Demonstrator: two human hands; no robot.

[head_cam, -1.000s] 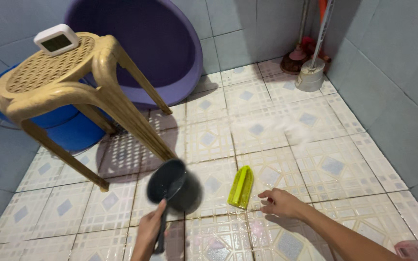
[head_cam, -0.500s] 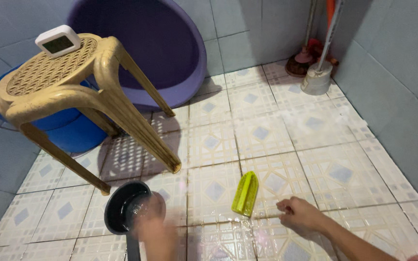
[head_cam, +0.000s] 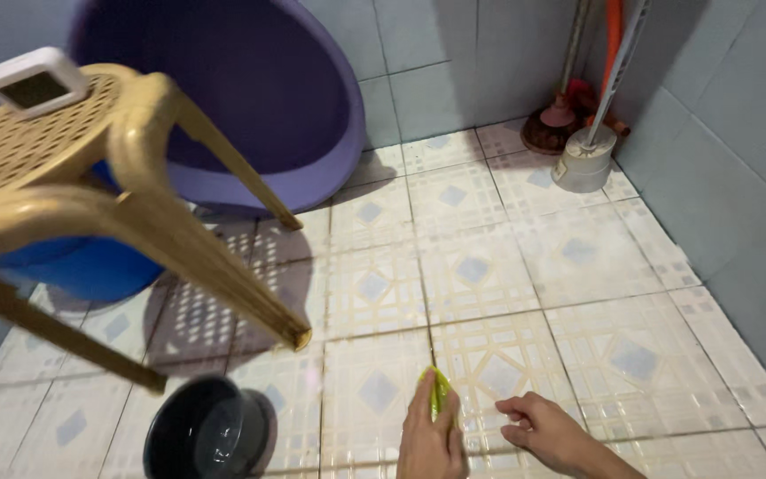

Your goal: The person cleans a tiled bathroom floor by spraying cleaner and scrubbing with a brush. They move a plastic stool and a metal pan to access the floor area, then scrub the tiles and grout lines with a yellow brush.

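The left hand (head_cam: 430,435) has let go of the dark dipper (head_cam: 208,435), which a moment ago it held by the handle; the dipper now stands on the tiled floor (head_cam: 578,266) at the lower left, just in front of the beige plastic stool (head_cam: 90,204) and well apart from both hands. That hand has crossed over and now lies flat on the yellow-green scrub brush (head_cam: 437,387), fingers extended along its top and covering most of it, so that only the far tip of the brush shows; it presses rather than wraps, and whether the thumb is curled round the side cannot be told. The brush lies in about the same spot on the wet floor as before, near the bottom middle of the view. The right hand (head_cam: 543,430), which had been resting beside the brush, sits just to the right of it with fingers loosely curled and nothing in it. So the water-carrying tool is set aside and the brush is the thing in hand. Behind stand a purple tub (head_cam: 312,115), a blue basin (head_cam: 90,270), and a plunger (head_cam: 550,124) in the corner.
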